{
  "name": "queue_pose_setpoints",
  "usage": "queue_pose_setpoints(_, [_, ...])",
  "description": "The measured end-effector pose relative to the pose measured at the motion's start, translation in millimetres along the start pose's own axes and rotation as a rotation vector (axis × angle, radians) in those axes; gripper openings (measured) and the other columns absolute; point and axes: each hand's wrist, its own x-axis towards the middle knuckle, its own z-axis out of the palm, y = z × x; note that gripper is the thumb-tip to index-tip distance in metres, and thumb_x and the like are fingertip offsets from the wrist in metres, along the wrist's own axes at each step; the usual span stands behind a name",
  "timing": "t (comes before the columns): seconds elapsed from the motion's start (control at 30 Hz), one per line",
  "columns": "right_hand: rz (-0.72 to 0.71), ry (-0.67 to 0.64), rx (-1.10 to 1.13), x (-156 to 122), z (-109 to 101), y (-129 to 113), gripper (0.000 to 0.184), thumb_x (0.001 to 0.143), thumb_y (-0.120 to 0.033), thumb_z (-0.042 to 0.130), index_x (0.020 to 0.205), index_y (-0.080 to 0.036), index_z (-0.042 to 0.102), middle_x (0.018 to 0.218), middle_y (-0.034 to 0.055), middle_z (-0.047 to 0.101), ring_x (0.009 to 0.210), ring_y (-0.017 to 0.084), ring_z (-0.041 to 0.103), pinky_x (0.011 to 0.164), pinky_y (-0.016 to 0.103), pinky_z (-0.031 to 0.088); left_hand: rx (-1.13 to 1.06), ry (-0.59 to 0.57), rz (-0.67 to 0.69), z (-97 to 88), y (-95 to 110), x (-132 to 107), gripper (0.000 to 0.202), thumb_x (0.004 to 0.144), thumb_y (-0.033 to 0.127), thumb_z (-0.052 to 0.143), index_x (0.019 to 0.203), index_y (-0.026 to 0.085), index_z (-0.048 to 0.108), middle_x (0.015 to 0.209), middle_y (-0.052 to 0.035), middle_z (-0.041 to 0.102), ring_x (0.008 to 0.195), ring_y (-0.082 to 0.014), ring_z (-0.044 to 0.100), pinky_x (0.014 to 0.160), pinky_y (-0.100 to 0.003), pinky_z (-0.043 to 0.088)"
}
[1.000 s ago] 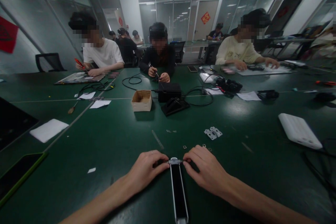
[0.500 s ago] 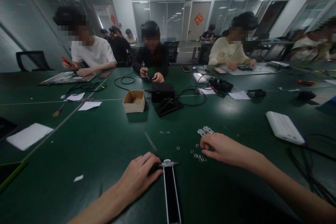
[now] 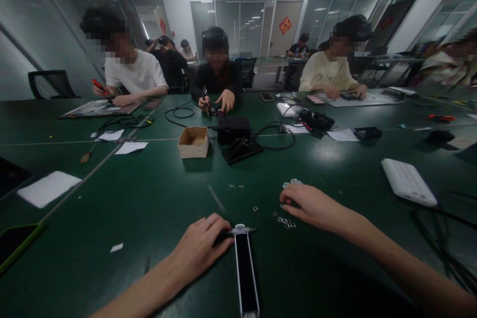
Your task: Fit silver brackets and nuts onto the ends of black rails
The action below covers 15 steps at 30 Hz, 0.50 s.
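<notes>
My left hand (image 3: pixel 204 241) lies on the table with its fingers closed around the left end of a thin metal rod (image 3: pixel 248 230). The rod crosses the far end of a long, narrow device (image 3: pixel 246 273) with a black face and silver edges. To the right, my right hand (image 3: pixel 307 203) is bent down, thumb and finger pinched at a small metal nut (image 3: pixel 282 205). Several more nuts (image 3: pixel 286 221) lie loose just below its fingertips, and a single nut (image 3: pixel 255 208) sits apart to the left. Flat silver plates (image 3: pixel 292 183) are partly hidden behind my right hand.
A cardboard box (image 3: pixel 193 143) and a black block (image 3: pixel 233 129) stand mid-table. A white power bank (image 3: pixel 409 182) and black cables (image 3: pixel 439 243) lie at right, a green-edged tablet (image 3: pixel 20 248) at left. Several people sit across the table, one a person in black (image 3: pixel 216 79).
My right hand has shifted left, and its fingertips now reach a nut that lay apart from them. My left hand stays at the rod. The view has shifted slightly.
</notes>
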Motion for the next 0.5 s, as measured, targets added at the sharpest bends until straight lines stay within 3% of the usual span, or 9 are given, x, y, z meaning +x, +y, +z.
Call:
queue_pose_setpoints(0.27, [0.199,-0.101,0.081,5.8,3.5,-4.9,0.01,0.076,-0.024,0.057,0.08,-0.018,0.064,0.076,0.0046,0.06,0.065,0.018,0.056,0.053,0.029,0.042,0.003,-0.007,-0.021,3.0,-0.5,-1.9,0.013,0.089,0.022,0.054,0.101,0.019,0.055,0.095,-0.0035,0.061,0.078,-0.0163,0.061,0.068,-0.028,0.05])
queue_pose_setpoints(0.5, [0.16,-0.094,0.068,4.9,2.2,-13.3,0.007,0.074,-0.021,0.055,0.069,-0.017,0.058,0.072,0.0045,0.059,0.062,0.017,0.053,0.052,0.028,0.037,-0.012,0.003,-0.021,-2.1,4.5,-0.7,0.013,0.088,0.021,0.052,0.1,0.019,0.054,0.094,-0.0041,0.061,0.077,-0.016,0.06,0.067,-0.028,0.05])
